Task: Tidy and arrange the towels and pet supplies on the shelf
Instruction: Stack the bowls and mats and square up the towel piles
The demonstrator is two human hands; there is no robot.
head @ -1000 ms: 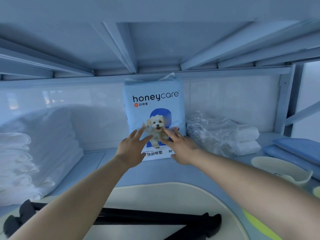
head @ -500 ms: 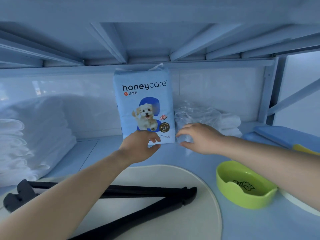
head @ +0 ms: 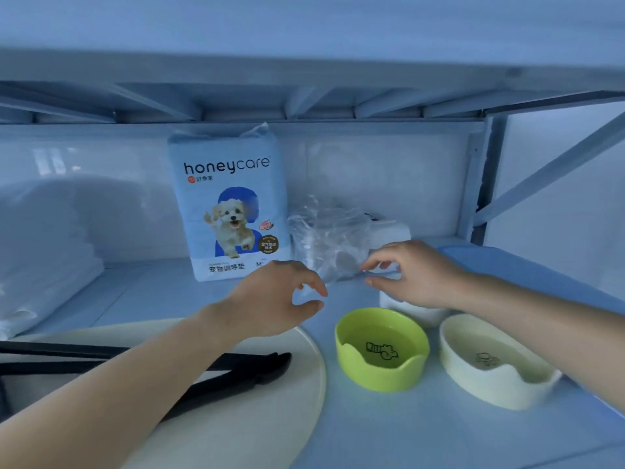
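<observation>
Shelf, pale blue. On it: stacked white towels at left; pad pack upright at the back wall; clear plastic bag just beside it; round cream tray in front; green bowl; cream bowl; blue folded cloth at right.

This looks like a storage nook for pet care, in a home or a small grooming shop; which of the two cannot be told. A pale blue metal rack shelf with braced steel beams overhead fills the frame, backed by a glossy white tiled wall. At centre stands an upright light-blue pack of dog training pads printed with a puppy. Folded white towels are stacked at the left. At lower right sit a lime-green pet bowl and a cream pet bowl.
</observation>
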